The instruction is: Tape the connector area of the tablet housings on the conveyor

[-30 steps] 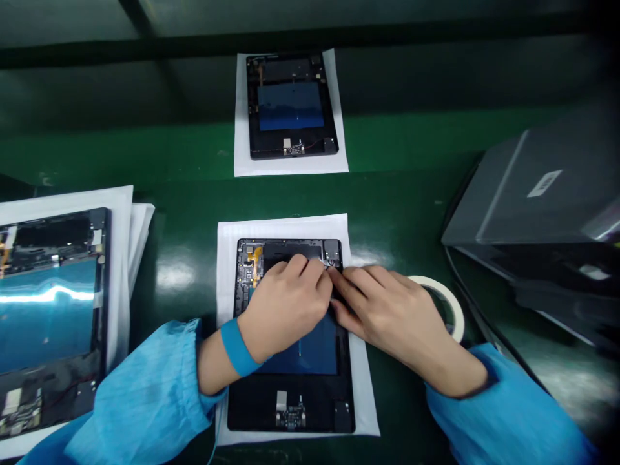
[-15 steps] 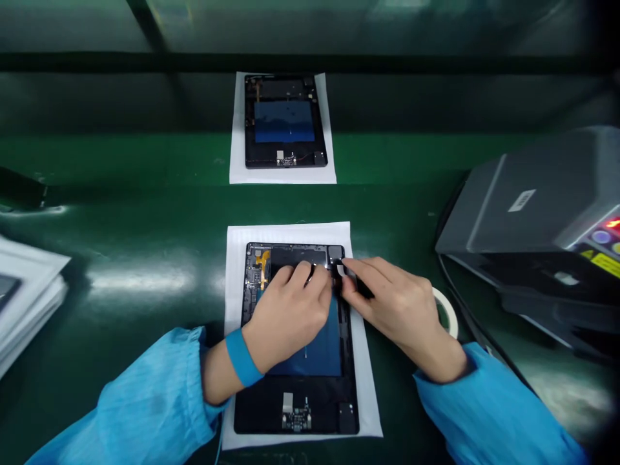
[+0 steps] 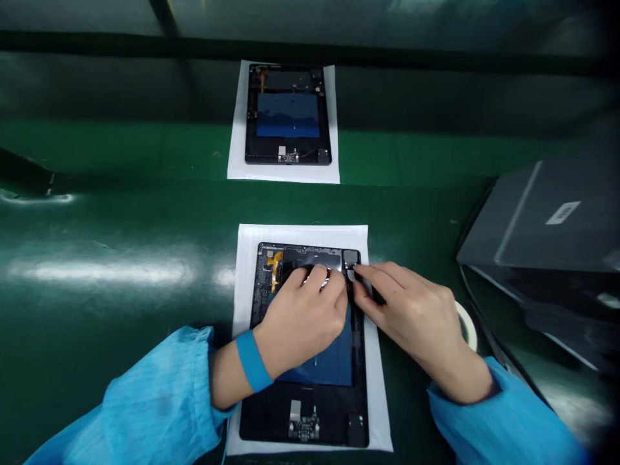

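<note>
An opened black tablet [image 3: 310,413] with a blue panel lies on a white sheet [image 3: 378,413] in front of me. My left hand [image 3: 305,320], with a blue wrist strap, rests curled on the tablet's upper half, fingertips pressing near its top right corner. My right hand [image 3: 416,316] comes in from the right, its fingers pinched together at the same corner by a small black square part [image 3: 349,258]. The fingertips of both hands almost meet there. What they pinch is too small to make out.
A second opened tablet [image 3: 289,116] lies on a white sheet [image 3: 236,155] farther back on the green belt [image 3: 121,258]. A roll of white tape [image 3: 469,326] sits behind my right wrist. A grey machine [image 3: 557,226] stands at the right.
The view has shifted to the right, so the stack of sheets at the left has left the frame. Both hands stay at the tablet's top right corner with small finger movements.
</note>
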A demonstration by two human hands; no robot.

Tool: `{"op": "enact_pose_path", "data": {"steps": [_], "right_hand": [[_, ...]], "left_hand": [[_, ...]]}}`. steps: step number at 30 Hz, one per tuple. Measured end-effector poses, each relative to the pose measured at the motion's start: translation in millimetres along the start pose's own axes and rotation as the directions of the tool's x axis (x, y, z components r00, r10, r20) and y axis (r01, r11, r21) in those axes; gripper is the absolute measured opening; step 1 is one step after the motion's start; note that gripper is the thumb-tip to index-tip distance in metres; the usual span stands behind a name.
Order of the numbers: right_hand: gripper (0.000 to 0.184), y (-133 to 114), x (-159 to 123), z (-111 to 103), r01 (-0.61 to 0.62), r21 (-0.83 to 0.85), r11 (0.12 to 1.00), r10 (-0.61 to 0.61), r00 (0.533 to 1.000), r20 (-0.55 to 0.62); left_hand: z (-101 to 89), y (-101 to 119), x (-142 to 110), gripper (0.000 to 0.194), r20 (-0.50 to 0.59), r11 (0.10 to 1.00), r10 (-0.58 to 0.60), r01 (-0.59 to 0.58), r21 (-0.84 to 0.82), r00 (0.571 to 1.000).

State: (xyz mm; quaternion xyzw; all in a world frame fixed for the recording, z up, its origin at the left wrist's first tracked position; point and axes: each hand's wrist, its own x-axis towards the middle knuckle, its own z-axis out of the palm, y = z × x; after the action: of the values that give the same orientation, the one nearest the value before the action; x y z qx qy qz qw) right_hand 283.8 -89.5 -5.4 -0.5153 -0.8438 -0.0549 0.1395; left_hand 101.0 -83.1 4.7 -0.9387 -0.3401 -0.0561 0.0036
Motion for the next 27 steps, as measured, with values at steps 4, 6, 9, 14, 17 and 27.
{"op": "enact_pose_path", "data": {"steps": [4,6,9,14,17,27], "right_hand": [[0.014,-0.1,0.0,0.2,-0.008,-0.007,1.0,0.008,1.0,0.012],[0.014,-0.3,0.3,0.3,-0.012,-0.003,1.0,0.012,1.0,0.011],[0.014,-0.7,0.9,0.5,-0.022,0.014,1.0,0.022,1.0,0.017],[0.014,-0.6,1.3,0.6,-0.035,0.044,0.998,0.034,0.999,0.03],[0.016,-1.2,1.6,-0.1,-0.007,0.038,0.999,0.006,0.999,0.032],[0.014,-3.4,1.5,-1.0,0.067,-0.053,0.996,-0.069,0.997,-0.027]], "left_hand": [[0.4,-0.1,1.3,0.027,0.014,1.0,-0.003,0.003,-0.007,1.0],[0.6,-0.2,1.6,0.027,0.014,1.0,-0.002,0.002,-0.007,1.0],[0.7,-0.3,1.3,0.028,0.014,1.0,-0.004,0.004,-0.003,1.0],[0.1,0.3,0.8,0.028,0.019,1.0,-0.006,0.006,0.0,1.0],[-0.2,0.7,1.5,0.028,0.022,1.0,-0.013,0.013,-0.001,1.0],[0.9,-0.6,2.9,0.027,0.01,1.0,-0.016,0.016,0.005,1.0]]}}
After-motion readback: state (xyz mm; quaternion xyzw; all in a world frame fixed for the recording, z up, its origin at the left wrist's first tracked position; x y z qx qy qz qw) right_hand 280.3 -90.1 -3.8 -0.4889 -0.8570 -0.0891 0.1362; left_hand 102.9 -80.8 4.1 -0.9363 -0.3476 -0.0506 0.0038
